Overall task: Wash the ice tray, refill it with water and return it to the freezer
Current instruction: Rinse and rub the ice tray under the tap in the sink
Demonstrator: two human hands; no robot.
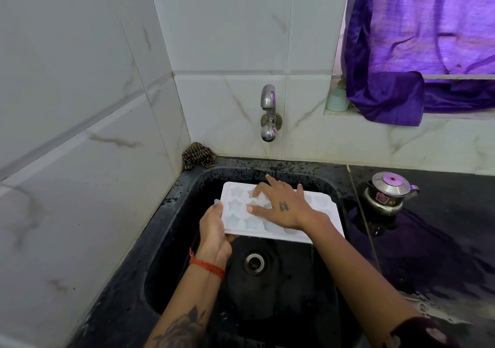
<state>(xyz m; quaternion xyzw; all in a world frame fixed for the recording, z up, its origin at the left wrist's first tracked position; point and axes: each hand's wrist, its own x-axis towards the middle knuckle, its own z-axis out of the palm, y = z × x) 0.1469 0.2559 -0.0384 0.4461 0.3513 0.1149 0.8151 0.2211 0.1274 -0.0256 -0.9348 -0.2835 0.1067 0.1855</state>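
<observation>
A white ice tray [237, 214] with star-shaped cells is held level over the black sink [267, 302]. My left hand [213, 231] grips the tray's left edge, thumb on top and fingers underneath. Resting flat on top of the tray, my right hand [281, 204] has its fingers spread across the cells and hides the tray's middle. The steel tap [269, 113] juts from the tiled wall above the sink, and no water runs from it.
The sink drain [254, 262] lies below the tray. A crumpled checked cloth [198, 155] sits in the back left corner. A small steel kettle [385, 196] stands on the black counter at right. A purple curtain [417, 53] hangs over the window ledge beside a pale cup [337, 101].
</observation>
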